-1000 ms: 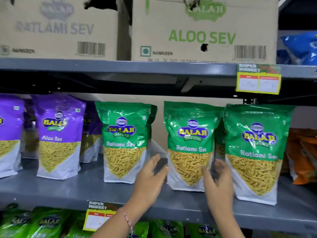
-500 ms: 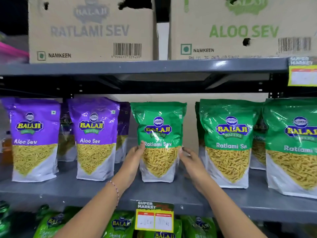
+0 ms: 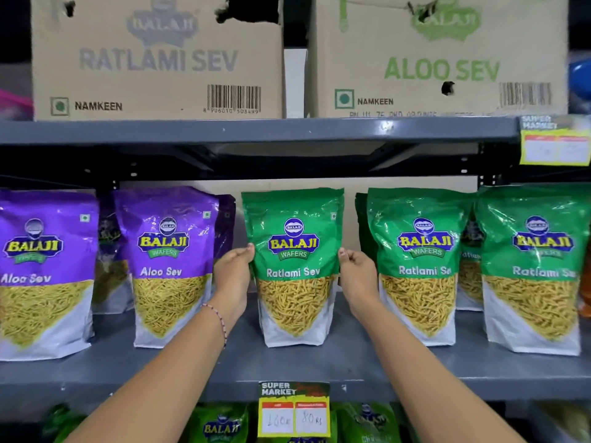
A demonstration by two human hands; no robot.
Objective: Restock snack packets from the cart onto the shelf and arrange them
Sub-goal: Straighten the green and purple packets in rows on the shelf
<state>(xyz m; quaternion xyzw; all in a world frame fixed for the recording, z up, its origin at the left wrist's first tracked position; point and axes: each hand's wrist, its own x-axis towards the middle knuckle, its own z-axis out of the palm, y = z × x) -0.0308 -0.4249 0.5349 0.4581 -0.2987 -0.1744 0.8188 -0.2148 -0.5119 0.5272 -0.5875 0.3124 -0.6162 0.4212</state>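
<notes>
Holding green Ratlami Sev packet point(image 3: 293, 266) upright on grey shelf point(image 3: 351, 362).
Left hand point(image 3: 235, 279) and right hand point(image 3: 358, 276) clamped on its side edges; purple Aloo Sev packet point(image 3: 169, 266) just left.

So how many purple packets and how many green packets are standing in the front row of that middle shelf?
Purple Aloo Sev packets: 2
Green Ratlami Sev packets: 3, one held by the left hand and right hand
Total: 5
</notes>
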